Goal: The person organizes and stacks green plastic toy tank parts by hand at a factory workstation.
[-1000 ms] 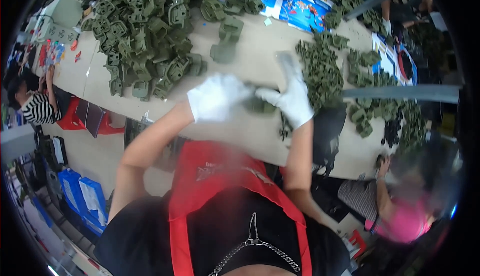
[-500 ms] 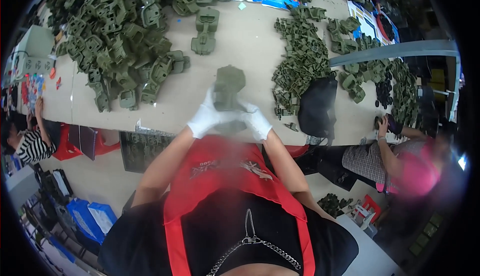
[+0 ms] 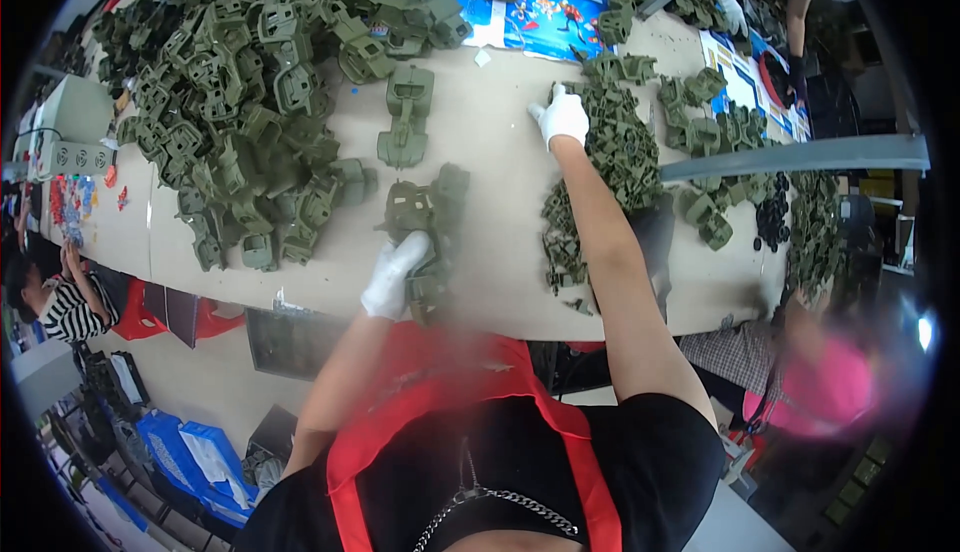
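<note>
My left hand [image 3: 393, 274], in a white glove, holds a green plastic toy-vehicle body [image 3: 428, 220] near the table's front edge; the part is blurred. My right hand [image 3: 562, 117], also gloved, reaches far out and rests on a heap of small green plastic parts [image 3: 612, 152] at the right; whether it grips one is unclear. Two joined green vehicle bodies [image 3: 404, 115] lie on the beige table [image 3: 490, 162] between my hands and the big pile.
A large pile of green vehicle shells [image 3: 245, 72] fills the table's left. Printed blue sheets [image 3: 545, 14] lie at the back. A metal bar [image 3: 790, 157] crosses at right. Another person's gloved hand [image 3: 730, 10] works far right; a person in pink [image 3: 825, 377] sits nearby.
Both hands held a green part together before my chest. Now my left hand alone keeps the part, and my right arm has stretched out to the heap of small parts.
</note>
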`<state>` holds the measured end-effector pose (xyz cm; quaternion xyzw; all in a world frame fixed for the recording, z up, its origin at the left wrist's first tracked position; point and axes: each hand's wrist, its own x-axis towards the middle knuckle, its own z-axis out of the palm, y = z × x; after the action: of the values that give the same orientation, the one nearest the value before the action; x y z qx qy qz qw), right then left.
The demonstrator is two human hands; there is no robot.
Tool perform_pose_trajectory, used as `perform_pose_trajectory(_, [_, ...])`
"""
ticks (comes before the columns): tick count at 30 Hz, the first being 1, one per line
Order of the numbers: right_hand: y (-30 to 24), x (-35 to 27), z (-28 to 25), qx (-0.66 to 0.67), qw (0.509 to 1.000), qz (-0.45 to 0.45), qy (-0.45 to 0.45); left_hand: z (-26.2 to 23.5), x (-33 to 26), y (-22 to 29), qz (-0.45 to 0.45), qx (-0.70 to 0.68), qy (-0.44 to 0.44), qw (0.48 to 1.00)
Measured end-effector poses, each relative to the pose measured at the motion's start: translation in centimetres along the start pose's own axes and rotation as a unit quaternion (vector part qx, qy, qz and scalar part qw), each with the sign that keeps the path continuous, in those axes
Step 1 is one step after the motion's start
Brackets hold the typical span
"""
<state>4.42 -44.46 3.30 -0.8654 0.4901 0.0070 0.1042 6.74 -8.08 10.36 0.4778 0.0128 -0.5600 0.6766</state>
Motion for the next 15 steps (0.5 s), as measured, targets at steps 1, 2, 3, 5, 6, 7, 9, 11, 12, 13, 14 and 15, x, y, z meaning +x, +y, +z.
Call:
perform_pose_trajectory(1, [0.2, 0.4, 1.3, 0.002, 1.000, -0.005, 0.000, 1.2, 0.1, 0.5, 0.018, 0.004, 0.039, 0.999])
perform_pose_trajectory(2, [0.7, 0.4, 2.7, -0.006, 0.999, -0.046, 0.004, 1.2, 0.4, 0.5, 0.020, 0.004, 0.042, 0.999])
perform_pose_trajectory(3, [0.7, 0.0, 3.6, -0.015, 0.996, -0.088, 0.005, 0.9, 0.4, 0.5, 0.047, 0.002, 0.038, 0.998])
perform_pose_trajectory(5, [1.1, -2.8, 4.3, -0.011, 0.991, -0.133, 0.009, 0.6, 0.4, 0.0, 0.072, -0.002, 0.062, 0.995])
perform_pose_trajectory(6, [1.7, -5.0, 4.5, -0.008, 0.985, -0.172, 0.014, 0.3, 0.5, -0.1, 0.047, -0.021, 0.082, 0.995])
perform_pose_trajectory(7, [2.0, -6.8, 4.3, -0.009, 0.984, -0.176, 0.006, 0.3, 1.0, 0.1, 0.026, -0.040, 0.094, 0.994])
perform_pose_trajectory(9, [2.5, -10.7, 2.7, 0.397, 0.910, -0.029, -0.118, 0.7, 1.4, 0.0, 0.020, -0.027, 0.082, 0.996])
perform_pose_trajectory(11, [-0.3, -16.8, -3.9, 0.486, 0.855, -0.035, -0.179, 0.6, 1.6, -0.9, 0.012, 0.003, 0.063, 0.998])
perform_pose_trajectory(12, [-1.7, -19.7, -6.9, 0.467, 0.853, -0.101, -0.210, 1.1, 1.3, -0.9, 0.003, -0.007, 0.041, 0.999])
perform_pose_trajectory(13, [-2.8, -22.1, -7.9, 0.469, 0.851, -0.108, -0.212, 2.1, 1.1, -1.5, -0.001, -0.004, 0.039, 0.999])
perform_pose_trajectory(14, [-3.5, -23.6, -8.3, 0.469, 0.849, -0.115, -0.214, 3.3, 1.0, -2.2, 0.059, -0.003, 0.091, 0.994])
perform_pose_trajectory(15, [-3.3, -23.9, -7.8, 0.470, 0.850, -0.109, -0.211, 4.1, 0.9, -2.6, 0.118, 0.001, 0.140, 0.983])
